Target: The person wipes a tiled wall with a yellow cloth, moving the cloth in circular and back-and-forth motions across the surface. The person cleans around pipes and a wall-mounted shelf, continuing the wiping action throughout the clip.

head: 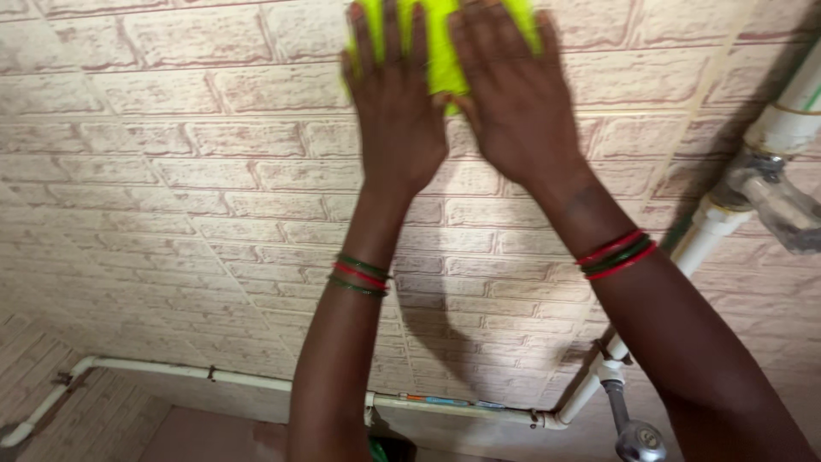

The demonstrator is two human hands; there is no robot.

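Note:
A bright yellow-green cloth [442, 53] is pressed flat against a wall [171, 171] covered in pale brick-pattern panels, at the top of the view. My left hand [395, 103] lies spread on the cloth's left part. My right hand [511, 94] lies spread on its right part, fingers pointing up. Both palms press the cloth to the wall. Each wrist wears red and green bangles [617, 254]. Most of the cloth is hidden under my hands.
A white pipe [248, 379] runs along the base of the wall and another white pipe [718, 224] climbs diagonally at the right. A metal tap [637, 436] sticks out low right, and a metal valve fitting [778, 201] sits upper right.

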